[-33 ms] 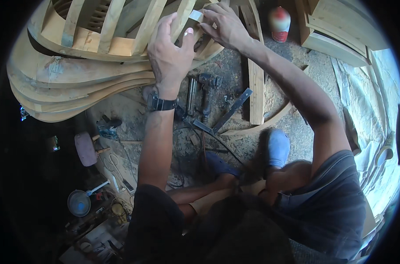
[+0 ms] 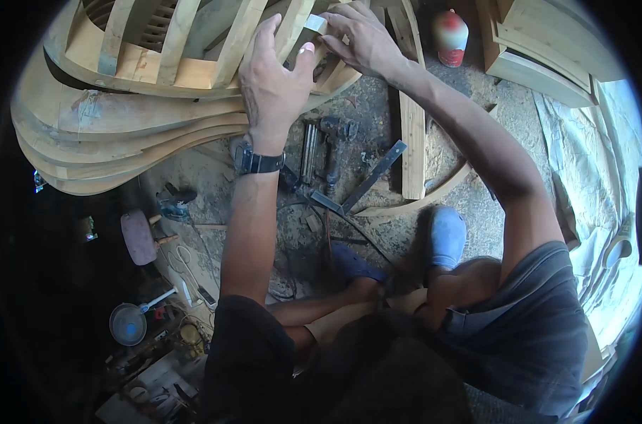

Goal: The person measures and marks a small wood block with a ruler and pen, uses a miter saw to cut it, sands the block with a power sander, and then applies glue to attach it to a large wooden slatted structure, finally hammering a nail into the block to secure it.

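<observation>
A curved wooden frame [image 2: 194, 74] with upright slats fills the upper left. My left hand [image 2: 275, 88], a dark watch [image 2: 259, 161] on its wrist, is at the frame's front edge beside a slat. Its fingers are stretched out and the thumb stands apart. Right of it, my right hand [image 2: 363, 41] reaches over the frame's right end with bent fingers and thumb. A small pale, flat-faced piece [image 2: 315, 25] lies at those fingertips; its kind is unclear. What the right hand's fingers close on is partly hidden.
On the dusty floor lie a drill-like tool [image 2: 335, 134], a metal square [image 2: 377, 173], a wooden beam [image 2: 413, 155] and a curved wooden strip [image 2: 434, 198]. A mallet [image 2: 138, 237] and cords are at left. A red-and-white container [image 2: 451, 39] stands near a wooden cabinet [image 2: 540, 63].
</observation>
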The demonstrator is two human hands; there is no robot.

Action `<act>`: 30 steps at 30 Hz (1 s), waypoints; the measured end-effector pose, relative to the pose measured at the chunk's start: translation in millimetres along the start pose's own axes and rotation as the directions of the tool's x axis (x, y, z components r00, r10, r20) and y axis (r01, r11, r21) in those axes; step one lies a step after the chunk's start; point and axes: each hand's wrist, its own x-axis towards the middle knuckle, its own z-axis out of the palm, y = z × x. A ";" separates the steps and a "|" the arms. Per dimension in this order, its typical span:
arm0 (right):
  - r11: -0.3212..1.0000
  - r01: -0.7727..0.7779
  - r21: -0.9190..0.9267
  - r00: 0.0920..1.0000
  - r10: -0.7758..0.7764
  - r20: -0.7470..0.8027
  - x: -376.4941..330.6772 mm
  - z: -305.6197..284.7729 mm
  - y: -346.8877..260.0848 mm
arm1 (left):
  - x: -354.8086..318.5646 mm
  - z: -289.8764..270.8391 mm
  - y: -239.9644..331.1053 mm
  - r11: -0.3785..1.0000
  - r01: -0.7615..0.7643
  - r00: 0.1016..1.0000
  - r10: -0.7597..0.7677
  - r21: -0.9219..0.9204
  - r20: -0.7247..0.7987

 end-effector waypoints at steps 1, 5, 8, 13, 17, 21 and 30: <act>1.000 0.024 0.019 1.000 -0.024 0.014 3.0 -1.7 5.0 | 6.0 5.5 -4.3 1.000 0.001 1.000 -0.001 0.026 0.012; 0.996 0.073 0.059 0.995 -0.077 0.069 8.1 -6.3 8.2 | 29.1 10.9 -10.3 0.979 0.203 0.946 -0.200 0.017 0.254; 0.994 0.086 0.066 0.994 -0.090 0.069 9.7 -4.6 5.3 | 38.4 12.0 -11.1 0.950 0.311 0.898 -0.297 0.009 0.326; 0.992 0.124 0.015 0.989 -0.125 0.084 13.8 -4.3 2.8 | 39.0 11.4 -8.9 0.944 0.330 0.895 -0.304 -0.026 0.327; 0.981 0.192 -0.013 0.961 -0.186 0.204 20.7 -5.5 11.4 | 43.7 12.7 2.6 0.972 0.235 0.913 -0.228 0.019 0.339; 0.979 0.196 0.062 0.936 -0.205 0.287 32.5 -5.2 23.7 | 45.0 20.4 -11.1 0.993 0.085 0.953 -0.105 0.082 0.284; 0.940 -0.040 0.338 0.789 -0.178 0.588 49.6 -16.3 41.4 | 43.7 17.9 -13.9 0.980 0.186 0.949 -0.197 0.070 0.244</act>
